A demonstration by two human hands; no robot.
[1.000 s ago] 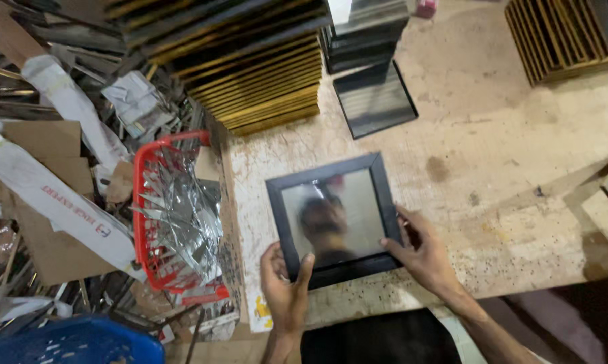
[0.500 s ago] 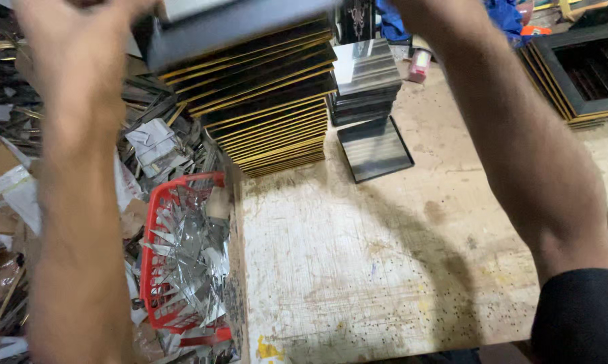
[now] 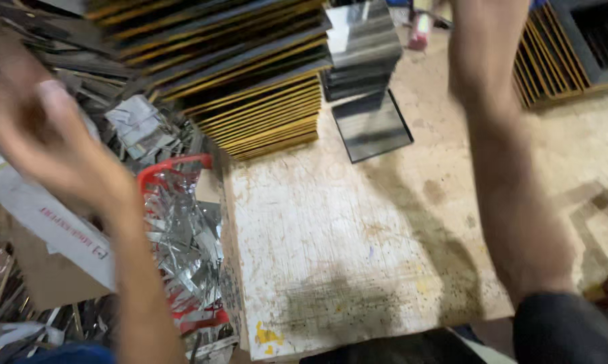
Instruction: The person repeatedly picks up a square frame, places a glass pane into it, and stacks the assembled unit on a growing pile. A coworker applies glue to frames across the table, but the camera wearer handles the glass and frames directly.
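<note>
The left hand (image 3: 41,128) is raised at about nine o'clock of the view, badly smeared by motion; its fingers look loosely spread with nothing in them. The right forearm (image 3: 506,168) rises from a dark sleeve (image 3: 567,330) at five o'clock up to one o'clock, where the hand itself is cut off by the top edge, so I cannot tell how it is gripping or whether it holds anything.

Between the two arms, at twelve o'clock, stands a tall stack of black-and-yellow picture frames (image 3: 250,87), its upper layers skewed against the lower ones. Just to its right is a shorter stack of glass panes (image 3: 361,50), and a single dark pane (image 3: 371,127) leans or lies at its foot on the scuffed, paint-flecked wooden worktable (image 3: 331,256). At two o'clock, more frames stand on edge in a row (image 3: 553,61), partly cut off by the frame border.

At seven o'clock a red plastic basket (image 3: 176,168) holds shiny glass or mirror offcuts. Left of it, at eight o'clock, lies a long white carton strip with a small red printed label (image 3: 61,229), resting on brown cardboard (image 3: 41,290) amid scrap strips. A small pinkish container (image 3: 418,34) at the top is too blurred to identify. A blue object (image 3: 68,354) at the bottom edge is cut off.
</note>
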